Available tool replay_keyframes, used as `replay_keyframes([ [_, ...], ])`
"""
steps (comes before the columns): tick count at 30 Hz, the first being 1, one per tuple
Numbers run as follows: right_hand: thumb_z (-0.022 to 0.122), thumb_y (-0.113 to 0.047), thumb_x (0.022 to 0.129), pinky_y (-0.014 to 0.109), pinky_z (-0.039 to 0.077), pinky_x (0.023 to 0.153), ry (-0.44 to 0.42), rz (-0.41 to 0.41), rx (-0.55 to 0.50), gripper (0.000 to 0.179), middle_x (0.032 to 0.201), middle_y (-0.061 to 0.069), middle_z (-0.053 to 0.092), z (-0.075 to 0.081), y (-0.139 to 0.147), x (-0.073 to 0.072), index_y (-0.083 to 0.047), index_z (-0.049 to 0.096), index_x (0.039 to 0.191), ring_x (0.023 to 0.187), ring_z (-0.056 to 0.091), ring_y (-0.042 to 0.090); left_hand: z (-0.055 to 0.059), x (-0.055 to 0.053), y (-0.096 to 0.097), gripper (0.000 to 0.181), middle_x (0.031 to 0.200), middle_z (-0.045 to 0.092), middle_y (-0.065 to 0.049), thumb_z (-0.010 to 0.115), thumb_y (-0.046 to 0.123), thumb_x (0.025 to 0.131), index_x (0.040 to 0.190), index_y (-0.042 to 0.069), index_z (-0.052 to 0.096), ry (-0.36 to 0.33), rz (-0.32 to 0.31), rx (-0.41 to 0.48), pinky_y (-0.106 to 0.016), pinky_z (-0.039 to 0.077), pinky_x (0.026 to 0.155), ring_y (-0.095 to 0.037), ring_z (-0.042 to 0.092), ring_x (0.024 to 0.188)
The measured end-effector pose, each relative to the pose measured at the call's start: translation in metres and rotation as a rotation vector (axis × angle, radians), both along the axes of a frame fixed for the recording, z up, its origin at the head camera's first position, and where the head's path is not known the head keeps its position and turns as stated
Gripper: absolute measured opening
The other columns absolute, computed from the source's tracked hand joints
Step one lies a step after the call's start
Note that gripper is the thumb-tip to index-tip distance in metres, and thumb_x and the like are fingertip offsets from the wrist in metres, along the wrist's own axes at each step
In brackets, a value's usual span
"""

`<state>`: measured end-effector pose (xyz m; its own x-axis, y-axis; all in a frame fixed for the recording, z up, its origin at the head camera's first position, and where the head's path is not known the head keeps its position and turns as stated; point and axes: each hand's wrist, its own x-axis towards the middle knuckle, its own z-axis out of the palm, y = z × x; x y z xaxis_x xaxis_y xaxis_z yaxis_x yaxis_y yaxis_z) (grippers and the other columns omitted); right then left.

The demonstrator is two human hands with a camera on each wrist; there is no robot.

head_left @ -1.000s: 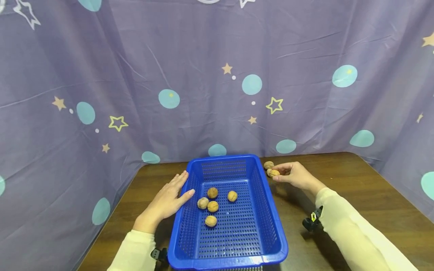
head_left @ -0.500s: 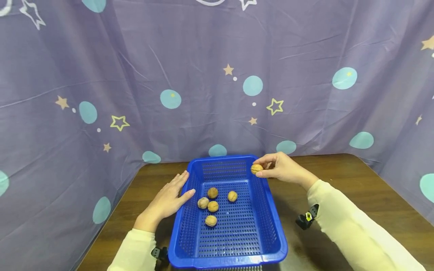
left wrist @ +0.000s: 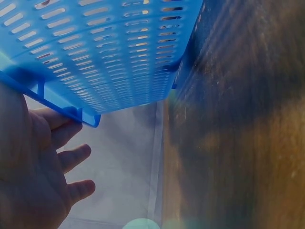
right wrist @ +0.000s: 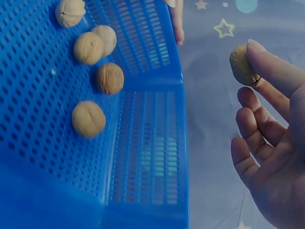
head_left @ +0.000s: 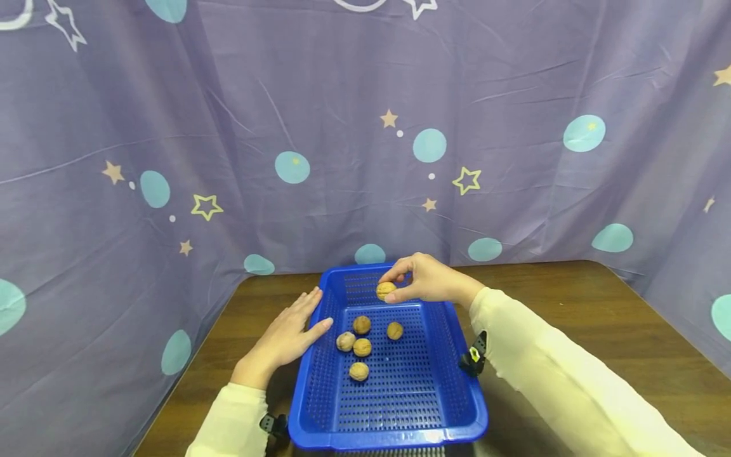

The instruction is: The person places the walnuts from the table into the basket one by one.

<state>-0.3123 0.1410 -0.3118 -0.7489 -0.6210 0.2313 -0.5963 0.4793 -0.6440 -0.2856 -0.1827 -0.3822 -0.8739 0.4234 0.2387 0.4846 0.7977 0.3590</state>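
Observation:
My right hand [head_left: 432,280] pinches a walnut [head_left: 386,291] between thumb and fingers, held over the far end of a blue plastic basket [head_left: 388,438]. In the right wrist view the held walnut [right wrist: 242,66] sits at the thumb and index fingertips, while the other fingers curl loosely below. Several walnuts lie on the basket floor, one of them a light brown walnut [head_left: 395,331] apart from the cluster. My left hand [head_left: 288,337] rests along the left rim with its fingers extended. From the left wrist, that hand [left wrist: 33,167] shows under the rim, beside the slotted wall.
The basket stands on a brown wooden table [head_left: 548,304]. A purple curtain [head_left: 342,209] with stars and dots hangs right behind the table's far edge. The spot just right of the basket's far corner is hidden by my right hand and wrist.
My right hand has picked up a walnut from beside the basket and carried it left, across the right rim, to above the basket. My left hand stays on the left rim.

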Motion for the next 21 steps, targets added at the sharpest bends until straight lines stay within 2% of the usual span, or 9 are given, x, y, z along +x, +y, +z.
replay_keyframes([
  [3, 0.080, -0.035, 0.079, 0.031, 0.049, 0.075, -0.017, 0.024, 0.024, 0.029, 0.095, -0.014, 0.068, -0.003, -0.014, -0.002, -0.026, 0.075, 0.106, 0.090, 0.059, 0.016, -0.001, -0.001, 0.000, 0.078, 0.156, 0.027, -0.008, 0.045, 0.060, 0.095, 0.151, 0.008, 0.030, 0.001, 0.004, -0.002, -0.058, 0.022, 0.111, -0.033, 0.022, 0.143],
  [9, 0.081, -0.035, 0.078, 0.033, 0.048, 0.084, -0.105, 0.049, 0.091, 0.028, 0.099, -0.017, 0.066, -0.022, -0.033, -0.003, -0.029, 0.075, 0.104, 0.095, 0.058, 0.015, -0.005, -0.001, 0.002, 0.079, 0.157, 0.026, -0.007, 0.043, 0.061, 0.095, 0.151, 0.009, 0.029, -0.022, 0.003, 0.000, -0.058, 0.022, 0.111, -0.033, 0.021, 0.143],
  [17, 0.082, -0.027, 0.077, 0.032, 0.047, 0.084, -0.194, 0.045, 0.174, 0.031, 0.092, -0.014, 0.066, -0.039, -0.035, -0.003, -0.022, 0.075, 0.107, 0.097, 0.058, 0.019, -0.001, -0.002, 0.002, 0.079, 0.157, 0.024, -0.005, 0.043, 0.062, 0.094, 0.152, 0.011, 0.028, -0.028, 0.015, -0.007, -0.058, 0.020, 0.111, -0.031, 0.019, 0.144],
  [21, 0.082, -0.026, 0.077, 0.033, 0.047, 0.086, -0.205, 0.050, 0.169, 0.031, 0.095, -0.012, 0.068, -0.044, -0.035, -0.006, -0.019, 0.075, 0.107, 0.101, 0.059, 0.022, 0.001, -0.001, 0.000, 0.079, 0.157, 0.023, -0.004, 0.043, 0.062, 0.094, 0.152, 0.011, 0.028, -0.030, 0.020, -0.010, -0.058, 0.020, 0.112, -0.031, 0.019, 0.144],
])
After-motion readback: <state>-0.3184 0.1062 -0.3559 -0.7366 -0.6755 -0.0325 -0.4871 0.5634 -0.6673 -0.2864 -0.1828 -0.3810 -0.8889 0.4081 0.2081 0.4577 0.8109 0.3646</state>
